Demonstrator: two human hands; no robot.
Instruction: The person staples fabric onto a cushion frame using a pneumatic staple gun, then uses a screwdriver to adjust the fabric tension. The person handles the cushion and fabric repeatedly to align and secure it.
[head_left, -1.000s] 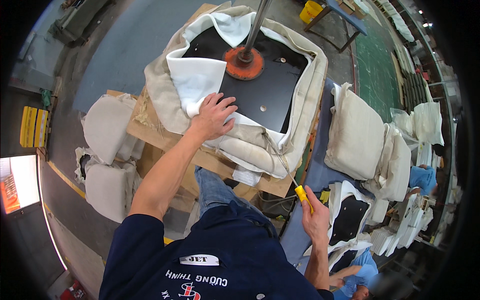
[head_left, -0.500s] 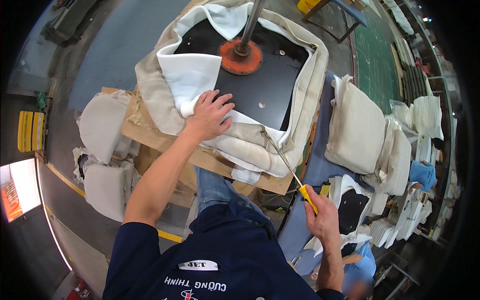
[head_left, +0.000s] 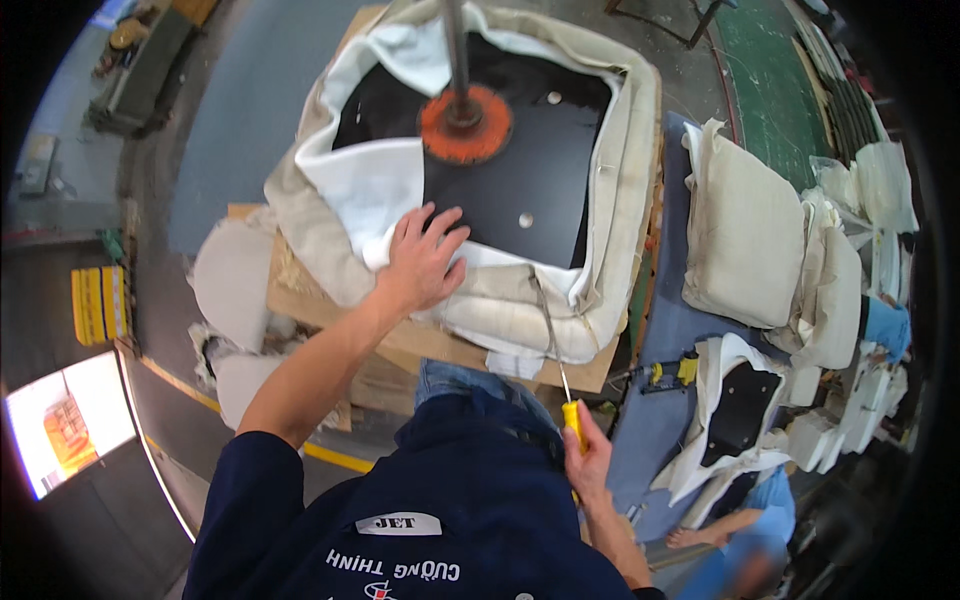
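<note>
My left hand [head_left: 422, 262] lies spread on the folded white padding [head_left: 375, 185], at the near left of an upturned cushion with a beige cover [head_left: 505, 305]. A black panel [head_left: 540, 165] fills the cushion's middle. An orange round pad [head_left: 465, 140] on a metal rod [head_left: 455, 50] stands against that panel. My right hand [head_left: 588, 455] is closed around the yellow handle of a long-shafted screwdriver [head_left: 555, 345]. Its metal shaft crosses the cushion's near edge, and its tip touches the cover beside the white strip.
A brown board [head_left: 600, 372] lies under the cushion. On the left are covered cushions [head_left: 232, 280]. A blue-grey table [head_left: 650, 420] at the right bears beige cushions [head_left: 745, 235], a black-panelled piece [head_left: 740, 410] and a yellow-black tool [head_left: 675, 372]. A co-worker in blue [head_left: 760, 520] is beyond it.
The view has shifted. My right hand has moved left and down with the screwdriver, whose shaft now stands steeper. My left hand stays on the padding.
</note>
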